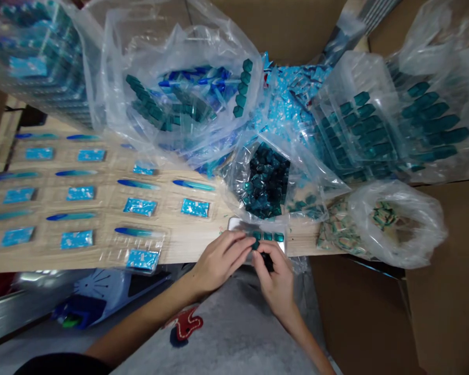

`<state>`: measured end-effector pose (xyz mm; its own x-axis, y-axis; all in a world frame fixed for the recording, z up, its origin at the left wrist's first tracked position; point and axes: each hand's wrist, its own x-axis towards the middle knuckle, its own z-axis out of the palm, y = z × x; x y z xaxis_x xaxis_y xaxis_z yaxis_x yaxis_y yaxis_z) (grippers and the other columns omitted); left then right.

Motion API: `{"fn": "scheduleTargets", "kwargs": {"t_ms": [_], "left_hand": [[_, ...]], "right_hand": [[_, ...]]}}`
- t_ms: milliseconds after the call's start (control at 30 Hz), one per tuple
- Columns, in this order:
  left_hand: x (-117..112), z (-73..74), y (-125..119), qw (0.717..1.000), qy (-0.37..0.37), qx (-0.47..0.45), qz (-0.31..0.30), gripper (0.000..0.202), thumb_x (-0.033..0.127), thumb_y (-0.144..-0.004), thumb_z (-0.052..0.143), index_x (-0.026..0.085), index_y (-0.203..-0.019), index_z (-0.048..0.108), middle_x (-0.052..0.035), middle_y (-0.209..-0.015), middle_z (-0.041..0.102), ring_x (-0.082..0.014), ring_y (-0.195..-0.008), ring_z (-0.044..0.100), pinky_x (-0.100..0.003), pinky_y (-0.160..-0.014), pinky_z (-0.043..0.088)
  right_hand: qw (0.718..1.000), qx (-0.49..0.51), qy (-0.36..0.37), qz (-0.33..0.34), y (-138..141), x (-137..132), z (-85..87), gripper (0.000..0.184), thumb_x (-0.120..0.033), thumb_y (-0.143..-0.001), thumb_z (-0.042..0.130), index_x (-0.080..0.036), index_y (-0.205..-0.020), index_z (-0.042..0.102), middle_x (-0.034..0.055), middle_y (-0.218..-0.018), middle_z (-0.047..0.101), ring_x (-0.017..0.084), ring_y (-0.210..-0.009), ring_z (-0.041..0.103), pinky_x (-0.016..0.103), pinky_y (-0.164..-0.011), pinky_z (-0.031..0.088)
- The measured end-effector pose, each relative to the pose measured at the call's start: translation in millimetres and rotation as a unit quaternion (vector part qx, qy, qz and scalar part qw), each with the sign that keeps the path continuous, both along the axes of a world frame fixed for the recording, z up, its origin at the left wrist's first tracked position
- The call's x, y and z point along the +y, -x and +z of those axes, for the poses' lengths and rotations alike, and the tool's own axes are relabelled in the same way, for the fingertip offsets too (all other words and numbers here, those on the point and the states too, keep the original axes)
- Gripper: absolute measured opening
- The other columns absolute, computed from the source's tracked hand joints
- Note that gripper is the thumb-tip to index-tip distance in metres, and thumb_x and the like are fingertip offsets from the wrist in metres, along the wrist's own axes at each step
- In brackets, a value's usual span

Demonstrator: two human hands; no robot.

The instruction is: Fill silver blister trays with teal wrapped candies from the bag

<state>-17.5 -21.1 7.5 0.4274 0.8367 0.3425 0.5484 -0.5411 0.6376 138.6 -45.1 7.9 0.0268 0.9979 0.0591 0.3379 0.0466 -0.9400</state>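
Note:
My left hand [221,260] and my right hand [273,284] meet at the near edge of a wooden board [191,245]. A transparent plastic tray [238,225] lies under my fingers, with a row of teal faceted pieces [268,236] set in it. My left fingertips rest on the tray beside a teal piece, and I cannot tell whether they grip anything. My right fingers pinch a dark teal piece [267,262]. Just beyond the tray sits a plastic bag of dark teal pieces [266,182].
Rows of blister packs with blue cards [140,206] cover the board's left side. Large plastic bags of teal and blue parts [180,83] pile up behind it. A bag of patterned pieces [383,221] lies to the right, above cardboard [355,323].

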Motion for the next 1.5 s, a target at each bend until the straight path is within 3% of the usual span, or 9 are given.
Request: {"fn": "scheduleTargets", "kwargs": {"t_ms": [233,500,733,1000,1100,1200,1300,1400,1500], "left_hand": [[10.1,9.8,6.9,0.976,0.195,-0.086,-0.046,0.018,0.022,-0.095,0.049,0.021,-0.111,0.057,-0.0079,-0.105,0.065,-0.0188,-0.098,0.064,-0.033,-0.084,0.054],[20.5,28.8,12.5,0.924,0.346,-0.139,-0.080,0.009,0.023,-0.090,0.057,0.022,-0.098,0.062,-0.0011,-0.091,0.068,-0.0147,-0.084,0.066,-0.026,-0.074,0.053],[22.6,41.4,14.5,0.944,0.308,-0.060,-0.107,0.016,0.015,-0.089,0.050,0.022,-0.101,0.057,-0.0004,-0.090,0.067,-0.0127,-0.075,0.065,-0.024,-0.068,0.052],[18.0,37.1,0.3,0.960,0.246,-0.106,-0.081,0.020,0.006,-0.083,0.042,0.021,-0.093,0.053,-0.0027,-0.092,0.061,-0.0144,-0.086,0.061,-0.025,-0.074,0.050],[15.8,33.1,-1.8,0.974,0.201,-0.097,-0.024,0.021,0.006,-0.082,0.043,0.021,-0.093,0.051,-0.0014,-0.089,0.060,-0.0141,-0.083,0.060,-0.026,-0.074,0.051],[17.5,29.5,4.2,0.981,0.109,-0.122,0.101,0.019,0.004,-0.081,0.045,0.022,-0.086,0.051,-0.0003,-0.083,0.056,-0.0145,-0.082,0.058,-0.027,-0.072,0.049],[21.1,30.8,14.7,0.944,0.165,-0.241,0.153,0.015,0.007,-0.085,0.047,0.021,-0.084,0.053,0.0004,-0.084,0.056,-0.0099,-0.065,0.055,-0.023,-0.059,0.047],[20.8,36.2,19.2,0.873,0.317,-0.364,0.070,0.003,0.019,-0.089,0.055,0.019,-0.086,0.055,-0.0013,-0.092,0.059,-0.0062,-0.055,0.055,-0.023,-0.055,0.049],[16.5,41.7,14.5,0.800,0.394,-0.452,0.018,0.008,0.026,-0.089,0.060,0.019,-0.088,0.056,-0.0013,-0.094,0.060,-0.0073,-0.060,0.060,-0.022,-0.057,0.050]], "right_hand": [[0.999,0.012,0.016,0.050,-6.2,-0.5,4.9,0.013,-0.016,-0.088,0.050,-0.024,-0.083,0.059,0.0027,-0.084,0.064,0.017,-0.081,0.060,0.029,-0.074,0.047],[0.977,0.162,0.106,0.085,-11.7,2.3,16.3,0.012,-0.019,-0.086,0.052,-0.024,-0.076,0.056,-0.0053,-0.054,0.052,0.014,-0.055,0.053,0.027,-0.061,0.044],[0.992,0.004,-0.016,0.124,-12.3,2.5,22.2,0.015,-0.011,-0.086,0.052,-0.025,-0.087,0.058,0.0009,-0.082,0.063,0.016,-0.076,0.061,0.026,-0.067,0.047],[0.992,-0.033,-0.051,0.108,-4.7,4.2,26.7,0.017,-0.008,-0.085,0.049,-0.025,-0.086,0.053,-0.0005,-0.079,0.058,0.015,-0.071,0.059,0.025,-0.063,0.047],[0.992,-0.084,-0.084,0.053,-7.1,5.7,24.3,0.019,-0.007,-0.083,0.048,-0.025,-0.085,0.053,-0.0001,-0.079,0.060,0.016,-0.072,0.059,0.026,-0.065,0.046],[0.978,-0.146,-0.111,-0.102,-21.7,5.6,19.5,0.017,-0.008,-0.079,0.051,-0.025,-0.082,0.056,0.0004,-0.078,0.060,0.017,-0.074,0.058,0.029,-0.067,0.045],[0.967,-0.116,-0.046,-0.223,-40.7,4.0,15.9,0.008,-0.016,-0.083,0.055,-0.024,-0.083,0.058,-0.0016,-0.071,0.057,0.015,-0.066,0.054,0.028,-0.065,0.043],[0.983,-0.047,0.044,-0.169,-50.2,4.0,14.2,0.011,-0.024,-0.086,0.057,-0.023,-0.075,0.058,-0.0051,-0.058,0.052,0.013,-0.054,0.048,0.026,-0.056,0.039],[0.986,-0.026,0.057,-0.157,-49.8,7.0,9.9,0.011,-0.028,-0.085,0.059,-0.022,-0.076,0.058,-0.0056,-0.057,0.052,0.012,-0.053,0.049,0.026,-0.056,0.040]]}}
